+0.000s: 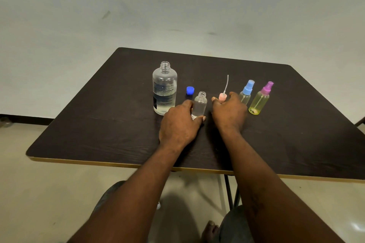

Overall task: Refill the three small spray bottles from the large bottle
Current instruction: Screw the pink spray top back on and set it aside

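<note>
Bottle 1 of 3, prob. pre-pour: L hand [178,122] fingers clamp open small bottle [199,105] mid worktop [118,124], R hand [229,112] fingers pinch its sprayer [222,96] at 3 o'clock; next, tip big bottle [164,89] (10 o'clock) steadily.

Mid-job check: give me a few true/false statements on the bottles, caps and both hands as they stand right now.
1. The large bottle is capped. False: its neck is open; the blue cap lies on the table beside it.
2. The left hand holds the small clear bottle, which is open. True.
3. The right hand holds the pink spray head. True.
4. The blue-topped spray bottle lies on its side. False: it stands upright.
5. The purple-topped spray bottle has its head on. True.
</note>
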